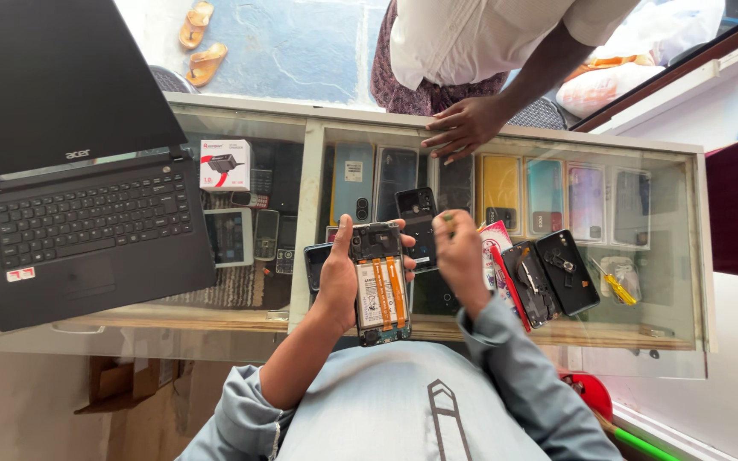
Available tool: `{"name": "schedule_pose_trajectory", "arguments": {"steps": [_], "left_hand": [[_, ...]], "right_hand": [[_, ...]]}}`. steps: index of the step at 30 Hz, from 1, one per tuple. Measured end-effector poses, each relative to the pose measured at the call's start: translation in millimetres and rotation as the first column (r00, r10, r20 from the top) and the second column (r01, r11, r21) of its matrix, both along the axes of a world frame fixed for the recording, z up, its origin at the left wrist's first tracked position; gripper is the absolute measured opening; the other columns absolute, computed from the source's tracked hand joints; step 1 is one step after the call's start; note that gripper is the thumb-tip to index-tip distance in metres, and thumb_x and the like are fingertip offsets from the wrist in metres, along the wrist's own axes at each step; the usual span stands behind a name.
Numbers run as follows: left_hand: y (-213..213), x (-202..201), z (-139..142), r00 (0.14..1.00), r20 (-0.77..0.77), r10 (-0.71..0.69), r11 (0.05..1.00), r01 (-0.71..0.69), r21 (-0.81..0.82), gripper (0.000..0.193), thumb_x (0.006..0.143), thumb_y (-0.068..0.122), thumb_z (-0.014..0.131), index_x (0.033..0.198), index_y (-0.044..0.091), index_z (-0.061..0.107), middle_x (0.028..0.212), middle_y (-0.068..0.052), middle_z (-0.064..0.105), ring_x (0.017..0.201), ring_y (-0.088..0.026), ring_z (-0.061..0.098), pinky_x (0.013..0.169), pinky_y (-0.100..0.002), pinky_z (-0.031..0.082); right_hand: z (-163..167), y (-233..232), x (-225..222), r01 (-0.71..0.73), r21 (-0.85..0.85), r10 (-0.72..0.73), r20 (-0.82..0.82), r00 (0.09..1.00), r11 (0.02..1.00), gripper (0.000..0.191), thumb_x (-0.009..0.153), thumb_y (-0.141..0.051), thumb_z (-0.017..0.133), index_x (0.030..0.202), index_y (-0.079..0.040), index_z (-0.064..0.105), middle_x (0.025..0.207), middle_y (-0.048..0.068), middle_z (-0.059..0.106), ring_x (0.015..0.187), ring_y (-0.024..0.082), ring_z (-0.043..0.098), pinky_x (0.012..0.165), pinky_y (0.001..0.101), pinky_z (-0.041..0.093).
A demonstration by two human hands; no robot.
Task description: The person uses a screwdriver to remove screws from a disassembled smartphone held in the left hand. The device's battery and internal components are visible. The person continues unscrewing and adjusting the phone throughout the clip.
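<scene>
One phone (379, 286) lies opened in the head view, back cover off, battery and orange ribbon cables bare; nothing inside looks removed yet, so the work seems early. The left hand (343, 277) wraps it from the side, held above the counter (506, 333) edge. Right of the phone, the right hand (460, 256) is curled, pinching a small greenish-tipped tool (448, 220). Another person's hand (467, 126) rests beyond.
</scene>
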State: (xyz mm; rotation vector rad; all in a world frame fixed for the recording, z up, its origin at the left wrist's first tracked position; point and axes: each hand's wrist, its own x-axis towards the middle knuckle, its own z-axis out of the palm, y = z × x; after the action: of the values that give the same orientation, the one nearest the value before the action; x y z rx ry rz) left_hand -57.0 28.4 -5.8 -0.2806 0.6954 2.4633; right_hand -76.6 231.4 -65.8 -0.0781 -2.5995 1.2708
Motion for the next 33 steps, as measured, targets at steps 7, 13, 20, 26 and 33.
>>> {"name": "schedule_pose_trajectory", "arguments": {"steps": [7, 13, 20, 26, 33], "left_hand": [[2, -6, 3, 1.000, 0.000, -0.017, 1.000, 0.017, 0.017, 0.082, 0.105, 0.066, 0.028, 0.141, -0.003, 0.054, 0.110, -0.016, 0.070, 0.090, -0.024, 0.072, 0.085, -0.040, 0.062], [8, -9, 11, 0.998, -0.037, -0.053, 0.999, 0.053, -0.014, 0.086, 0.102, 0.069, 0.027, 0.145, -0.001, 0.053, 0.112, -0.016, 0.070, 0.092, -0.024, 0.073, 0.088, -0.042, 0.062], [12, 2, 28, 0.993, -0.075, -0.096, 0.988, 0.104, 0.111, 0.089, 0.104, 0.070, 0.024, 0.147, -0.004, 0.050, 0.114, -0.017, 0.069, 0.095, -0.025, 0.072, 0.089, -0.042, 0.060], [16, 6, 34, 0.994, -0.035, -0.107, 0.981, 0.111, 0.159, 0.085, 0.106, 0.065, 0.024, 0.147, -0.005, 0.049, 0.118, -0.017, 0.069, 0.099, -0.026, 0.071, 0.093, -0.043, 0.059], [16, 9, 38, 0.993, -0.040, -0.107, 0.985, 0.111, 0.130, 0.075, 0.107, 0.053, 0.024, 0.143, -0.006, 0.052, 0.118, -0.019, 0.069, 0.102, -0.029, 0.070, 0.095, -0.046, 0.058]], "right_hand": [[16, 29, -38, 0.199, -0.414, -0.150, 0.148, 0.977, 0.888, 0.015, 0.111, -0.020, 0.056, 0.105, -0.007, 0.052, 0.091, 0.005, 0.055, 0.070, 0.014, 0.047, 0.062, 0.0310, 0.037], [71, 23, -47, 0.074, -0.060, -0.090, -0.333, 0.939, 0.995, 0.014, 0.120, -0.015, 0.053, 0.110, -0.006, 0.050, 0.094, 0.004, 0.050, 0.080, 0.008, 0.049, 0.072, 0.0219, 0.042], [120, 5, 51, -0.203, -0.424, 0.034, -0.372, 0.928, 0.883, 0.008, 0.116, -0.014, 0.050, 0.110, -0.008, 0.051, 0.098, 0.000, 0.049, 0.069, 0.002, 0.044, 0.059, 0.0205, 0.039], [96, 3, 42, -0.007, -0.822, 0.087, 0.052, 0.995, 0.570, 0.012, 0.110, -0.017, 0.054, 0.106, -0.006, 0.055, 0.089, 0.001, 0.051, 0.064, 0.004, 0.043, 0.057, 0.0203, 0.035], [107, 3, 44, -0.020, -0.273, -0.050, -0.247, 0.968, 0.962, 0.014, 0.113, -0.015, 0.059, 0.105, -0.004, 0.056, 0.098, 0.005, 0.053, 0.083, 0.011, 0.054, 0.073, 0.0243, 0.044]]}}
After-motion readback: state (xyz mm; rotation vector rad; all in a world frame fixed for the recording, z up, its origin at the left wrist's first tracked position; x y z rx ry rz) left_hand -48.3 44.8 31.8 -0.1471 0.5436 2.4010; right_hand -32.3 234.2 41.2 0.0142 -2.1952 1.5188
